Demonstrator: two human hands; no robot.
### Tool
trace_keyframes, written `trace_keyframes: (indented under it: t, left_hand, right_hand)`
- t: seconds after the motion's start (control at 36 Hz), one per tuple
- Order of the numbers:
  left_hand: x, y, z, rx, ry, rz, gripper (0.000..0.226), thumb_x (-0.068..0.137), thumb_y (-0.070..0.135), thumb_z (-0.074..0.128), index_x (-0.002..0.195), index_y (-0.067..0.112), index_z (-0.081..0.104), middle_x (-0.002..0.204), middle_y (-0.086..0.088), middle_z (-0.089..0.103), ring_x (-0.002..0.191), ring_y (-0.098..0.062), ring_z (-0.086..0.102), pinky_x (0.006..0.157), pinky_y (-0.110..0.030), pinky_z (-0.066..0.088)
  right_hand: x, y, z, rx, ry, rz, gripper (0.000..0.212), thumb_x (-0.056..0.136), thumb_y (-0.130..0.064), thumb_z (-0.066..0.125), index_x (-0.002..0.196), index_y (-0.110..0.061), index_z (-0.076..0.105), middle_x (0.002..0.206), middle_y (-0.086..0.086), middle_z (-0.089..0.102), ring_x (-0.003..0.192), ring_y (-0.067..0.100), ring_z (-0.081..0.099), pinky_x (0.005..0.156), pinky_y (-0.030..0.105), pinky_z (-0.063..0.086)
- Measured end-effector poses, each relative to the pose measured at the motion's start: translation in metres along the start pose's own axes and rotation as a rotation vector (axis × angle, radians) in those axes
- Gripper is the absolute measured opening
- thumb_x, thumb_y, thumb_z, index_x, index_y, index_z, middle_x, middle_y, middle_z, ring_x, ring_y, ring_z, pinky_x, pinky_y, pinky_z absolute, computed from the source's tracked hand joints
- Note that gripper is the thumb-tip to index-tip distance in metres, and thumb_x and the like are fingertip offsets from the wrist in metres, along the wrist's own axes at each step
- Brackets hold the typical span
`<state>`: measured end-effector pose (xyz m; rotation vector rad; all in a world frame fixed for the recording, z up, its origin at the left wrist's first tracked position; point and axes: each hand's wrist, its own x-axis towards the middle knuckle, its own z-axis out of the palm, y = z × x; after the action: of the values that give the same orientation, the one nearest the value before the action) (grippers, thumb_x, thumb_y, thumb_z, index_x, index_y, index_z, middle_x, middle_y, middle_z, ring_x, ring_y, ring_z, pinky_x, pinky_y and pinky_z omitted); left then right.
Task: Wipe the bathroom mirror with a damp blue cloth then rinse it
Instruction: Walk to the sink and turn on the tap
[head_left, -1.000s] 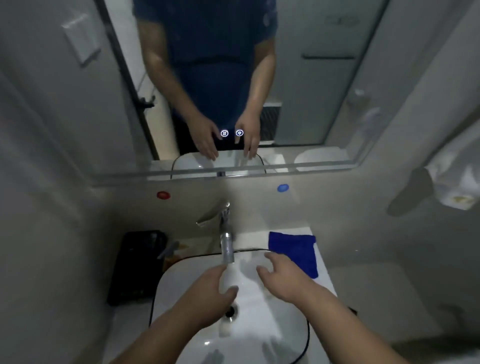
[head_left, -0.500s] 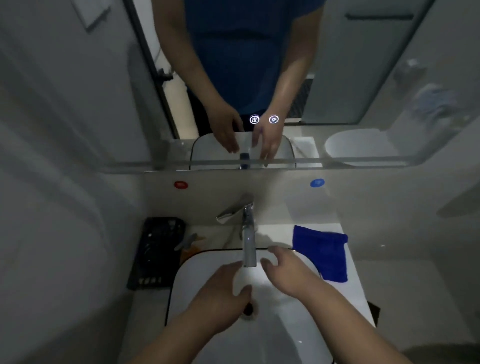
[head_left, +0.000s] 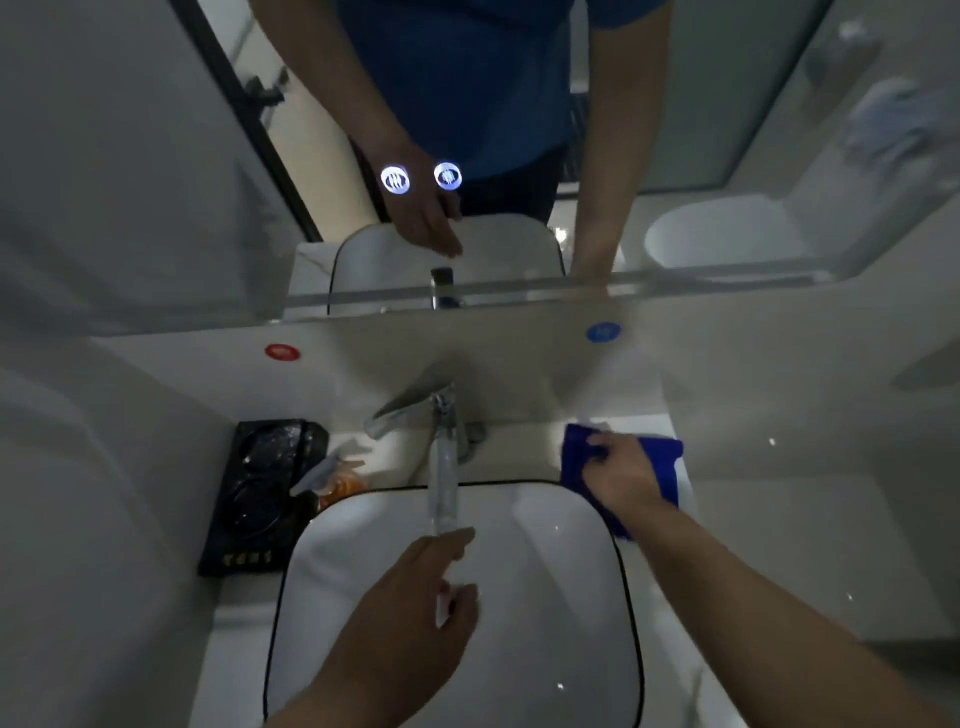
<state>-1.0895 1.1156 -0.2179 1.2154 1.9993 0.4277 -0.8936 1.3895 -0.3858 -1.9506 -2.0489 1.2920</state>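
Note:
The blue cloth (head_left: 661, 462) lies on the counter to the right of the white basin (head_left: 571, 597). My right hand (head_left: 618, 478) rests on the cloth with its fingers curled into the fabric at the far left corner. My left hand (head_left: 415, 618) hovers over the basin under the chrome tap (head_left: 441, 457), fingers apart and holding nothing. Water seems to run from the spout onto it. The mirror (head_left: 156, 156) fills the wall above and reflects a person's arms and blue shirt.
A black tray (head_left: 260, 499) stands left of the basin, with a small orange-and-white packet (head_left: 337, 480) beside it. Two lit round icons (head_left: 421, 177) glow on the mirror. Red (head_left: 282, 352) and blue (head_left: 603, 331) dots mark the wall below it. A toilet shows in the reflection at right.
My right hand has left the basin and moved right onto the blue cloth, closing its fingers on it. My left hand stays under the tap. The view has shifted closer.

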Motion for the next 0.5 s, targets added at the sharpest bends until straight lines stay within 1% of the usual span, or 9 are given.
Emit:
trace_keyframes:
  t: [0.06, 0.11, 0.17, 0.22, 0.28, 0.36, 0.42, 0.44, 0.5]
  left_hand:
    - [-0.005, -0.005, 0.017, -0.007, -0.054, -0.036, 0.050, 0.100, 0.047, 0.062, 0.135, 0.070, 0.035, 0.124, 0.037, 0.055, 0.105, 0.013, 0.061, 0.090, -0.003, 0.045]
    - [-0.011, -0.014, 0.032, 0.022, -0.117, -0.059, 0.051, 0.097, 0.053, 0.061, 0.134, 0.075, 0.033, 0.122, 0.041, 0.057, 0.101, 0.012, 0.063, 0.089, -0.003, 0.046]
    - [-0.013, -0.022, 0.040, 0.034, -0.176, -0.082, 0.052, 0.093, 0.057, 0.060, 0.136, 0.075, 0.036, 0.120, 0.042, 0.058, 0.096, 0.008, 0.066, 0.091, -0.010, 0.051]
    - [-0.011, -0.028, 0.044, 0.039, -0.198, -0.104, 0.052, 0.093, 0.055, 0.060, 0.141, 0.067, 0.044, 0.116, 0.037, 0.063, 0.094, 0.005, 0.067, 0.091, -0.015, 0.054]
    - [-0.009, -0.029, 0.047, 0.047, -0.190, -0.116, 0.048, 0.097, 0.049, 0.060, 0.143, 0.057, 0.050, 0.113, 0.031, 0.066, 0.092, 0.002, 0.068, 0.087, -0.015, 0.054]
    - [-0.008, -0.023, 0.047, 0.029, -0.175, -0.112, 0.040, 0.099, 0.043, 0.061, 0.137, 0.052, 0.057, 0.109, 0.027, 0.068, 0.089, 0.000, 0.070, 0.084, -0.015, 0.054]
    - [-0.007, -0.019, 0.045, 0.031, -0.181, -0.115, 0.034, 0.100, 0.043, 0.061, 0.133, 0.051, 0.060, 0.109, 0.029, 0.067, 0.089, 0.003, 0.069, 0.084, -0.012, 0.052]
    - [-0.006, -0.020, 0.046, 0.031, -0.190, -0.119, 0.031, 0.100, 0.044, 0.061, 0.131, 0.050, 0.061, 0.108, 0.030, 0.066, 0.088, 0.003, 0.068, 0.085, -0.011, 0.051]
    - [-0.003, -0.021, 0.045, 0.003, -0.200, -0.125, 0.026, 0.101, 0.044, 0.060, 0.127, 0.046, 0.064, 0.110, 0.027, 0.067, 0.088, 0.002, 0.068, 0.085, -0.011, 0.051]
  right_hand:
    - [0.019, 0.024, 0.003, -0.154, -0.110, 0.097, 0.054, 0.089, -0.026, 0.063, 0.142, -0.019, 0.061, 0.140, 0.012, 0.062, 0.120, 0.033, 0.063, 0.106, 0.047, 0.054]
    - [0.012, 0.029, 0.003, -0.332, -0.152, 0.131, 0.064, 0.096, -0.035, 0.066, 0.156, -0.023, 0.046, 0.156, 0.012, 0.045, 0.134, 0.040, 0.052, 0.110, 0.051, 0.050]
    - [0.003, 0.033, 0.007, -0.475, -0.112, 0.096, 0.079, 0.094, -0.052, 0.070, 0.160, -0.025, 0.036, 0.161, 0.008, 0.034, 0.142, 0.043, 0.042, 0.111, 0.056, 0.046]
    - [-0.002, 0.040, 0.016, -0.529, -0.057, 0.090, 0.084, 0.092, -0.058, 0.071, 0.158, -0.024, 0.032, 0.158, 0.012, 0.034, 0.138, 0.044, 0.045, 0.107, 0.057, 0.049]
    - [-0.003, 0.044, 0.020, -0.456, -0.022, 0.141, 0.070, 0.097, -0.045, 0.068, 0.154, -0.023, 0.034, 0.153, 0.015, 0.036, 0.132, 0.046, 0.050, 0.103, 0.059, 0.051]
    - [0.000, 0.060, 0.020, -0.249, -0.007, 0.197, 0.049, 0.103, -0.030, 0.060, 0.146, -0.015, 0.044, 0.145, 0.019, 0.046, 0.125, 0.047, 0.057, 0.099, 0.057, 0.052]
    - [-0.005, 0.063, 0.012, -0.091, -0.009, 0.205, 0.025, 0.106, -0.024, 0.055, 0.123, -0.006, 0.057, 0.124, 0.021, 0.062, 0.109, 0.042, 0.064, 0.088, 0.048, 0.055]
    - [-0.013, 0.061, 0.005, 0.000, 0.017, 0.211, 0.017, 0.107, -0.022, 0.053, 0.109, -0.006, 0.058, 0.109, 0.020, 0.066, 0.101, 0.039, 0.065, 0.082, 0.042, 0.051]
    - [-0.039, 0.059, -0.011, 0.201, 0.148, 0.205, 0.014, 0.107, -0.017, 0.053, 0.103, -0.004, 0.057, 0.091, 0.014, 0.064, 0.094, 0.040, 0.066, 0.078, 0.036, 0.043]
